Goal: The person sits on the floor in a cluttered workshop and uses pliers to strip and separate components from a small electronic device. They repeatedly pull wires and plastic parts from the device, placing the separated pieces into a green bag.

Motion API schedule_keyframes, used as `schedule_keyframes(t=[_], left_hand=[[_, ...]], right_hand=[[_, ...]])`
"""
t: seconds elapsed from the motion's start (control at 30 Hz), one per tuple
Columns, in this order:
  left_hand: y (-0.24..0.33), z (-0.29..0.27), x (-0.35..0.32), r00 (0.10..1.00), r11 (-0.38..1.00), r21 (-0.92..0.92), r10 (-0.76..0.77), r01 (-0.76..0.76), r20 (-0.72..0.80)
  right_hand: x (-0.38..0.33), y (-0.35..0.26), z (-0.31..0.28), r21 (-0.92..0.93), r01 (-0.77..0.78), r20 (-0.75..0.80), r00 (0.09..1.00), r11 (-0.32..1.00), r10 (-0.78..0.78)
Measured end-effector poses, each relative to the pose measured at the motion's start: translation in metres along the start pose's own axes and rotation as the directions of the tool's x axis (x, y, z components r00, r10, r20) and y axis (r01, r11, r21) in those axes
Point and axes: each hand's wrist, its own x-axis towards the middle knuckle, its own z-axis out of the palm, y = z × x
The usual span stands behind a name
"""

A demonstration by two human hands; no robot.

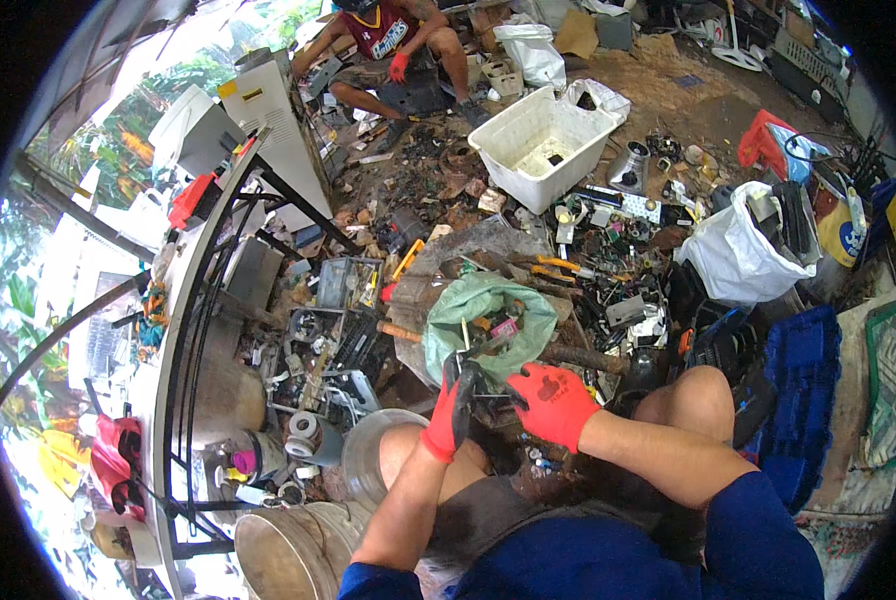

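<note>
My left hand point(451, 411), in a red glove with a dark palm, is closed around a small dark piece that its fingers mostly hide. A thin pale strip point(465, 335) sticks up beside its fingertips. Close by on the right, my right hand point(553, 404), in a red glove, has its fingers pinched together. A thin greyish rod point(490, 396) spans the gap between both hands; which hand grips it is unclear. Just beyond them stands an open green sack point(442, 334) with mixed small scraps inside, a pink piece point(505, 328) among them.
Pliers with orange handles point(556, 264) and a wooden handle point(398, 331) lie around the sack. Beyond are a white tub point(538, 165) and a white bag point(743, 250). Buckets point(280, 555) stand near my left leg. A blue plastic case point(803, 400) is at right. Another person point(383, 40) sits far back.
</note>
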Motion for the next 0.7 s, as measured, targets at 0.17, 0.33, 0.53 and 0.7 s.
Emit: schedule_keyframes(t=[0.17, 0.33, 0.53, 0.7], left_hand=[[-0.011, -0.01, 0.003, 0.999, 0.998, -0.05, -0.037, 0.036, -0.027], [-0.012, -0.011, 0.008, 1.0, 0.997, 0.076, 0.028, -0.027, -0.014], [-0.022, -0.01, 0.01, 0.998, 0.986, -0.154, -0.063, 0.061, -0.005], [-0.011, -0.009, 0.005, 0.998, 0.989, -0.142, -0.049, 0.045, -0.029]], right_hand=[[0.001, 0.0, 0.002, 0.008, -0.02, 0.0, 1.0, 1.0, 0.02], [0.007, 0.002, 0.0, 0.008, -0.016, -0.02, 1.0, 1.0, 0.016], [0.006, -0.008, 0.004, -0.033, -0.016, -0.058, 0.998, 0.999, 0.014], [0.006, -0.016, 0.002, -0.001, -0.019, 0.04, 0.999, 1.0, 0.019]])
